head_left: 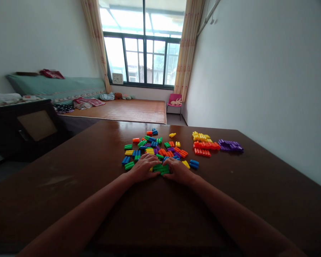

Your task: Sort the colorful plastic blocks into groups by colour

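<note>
Between my two hands, near the middle of the table, lies a row of green plastic blocks [161,168], each made of rounded tubes side by side. My left hand [144,166] closes on its left end, with the fingertips over the top. From the other side my right hand [178,169] grips the right end with thumb and fingers. Just beyond my hands spreads a loose heap of orange [169,154], blue, green, yellow and purple blocks. A blue block [194,164] and a yellow block [186,164] sit beside my right hand. Another green block [129,165] is left of my left hand.
Rows of yellow [201,136], orange [206,145] and purple blocks [230,145] lie at the right of the brown table [69,200]. Past its far edge are a bed [133,110], a pink chair [175,99] and a dark cabinet [24,121].
</note>
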Available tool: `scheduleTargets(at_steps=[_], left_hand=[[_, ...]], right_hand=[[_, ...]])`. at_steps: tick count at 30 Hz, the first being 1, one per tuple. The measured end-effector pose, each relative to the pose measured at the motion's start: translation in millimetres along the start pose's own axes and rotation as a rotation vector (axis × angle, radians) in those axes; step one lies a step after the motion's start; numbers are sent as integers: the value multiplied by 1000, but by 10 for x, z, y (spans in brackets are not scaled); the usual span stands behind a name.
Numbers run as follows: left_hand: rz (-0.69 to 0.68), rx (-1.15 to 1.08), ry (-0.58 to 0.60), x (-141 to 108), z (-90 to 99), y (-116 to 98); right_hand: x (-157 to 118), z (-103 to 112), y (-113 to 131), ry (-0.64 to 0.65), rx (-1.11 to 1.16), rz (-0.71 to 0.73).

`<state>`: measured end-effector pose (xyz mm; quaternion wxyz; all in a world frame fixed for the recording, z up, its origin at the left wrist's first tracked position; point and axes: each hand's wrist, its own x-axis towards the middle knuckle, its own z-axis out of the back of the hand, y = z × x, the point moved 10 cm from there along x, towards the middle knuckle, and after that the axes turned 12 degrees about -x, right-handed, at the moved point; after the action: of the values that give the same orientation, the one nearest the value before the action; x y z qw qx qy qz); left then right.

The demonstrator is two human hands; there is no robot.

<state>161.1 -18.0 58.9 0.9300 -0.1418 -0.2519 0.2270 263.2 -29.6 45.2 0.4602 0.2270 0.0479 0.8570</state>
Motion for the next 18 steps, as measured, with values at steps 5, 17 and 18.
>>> scheduleTargets(at_steps=[5, 17, 18], left_hand=[[8, 35, -20, -38, 45, 37], [-60, 85, -37, -97, 42, 106], [-65, 84, -38, -95, 39, 111]], right_hand=[[-29, 178, -63, -34, -132, -11], [-1512, 1893, -2514, -607, -274, -980], [-1747, 1942, -2602, -608, -328, -1047]])
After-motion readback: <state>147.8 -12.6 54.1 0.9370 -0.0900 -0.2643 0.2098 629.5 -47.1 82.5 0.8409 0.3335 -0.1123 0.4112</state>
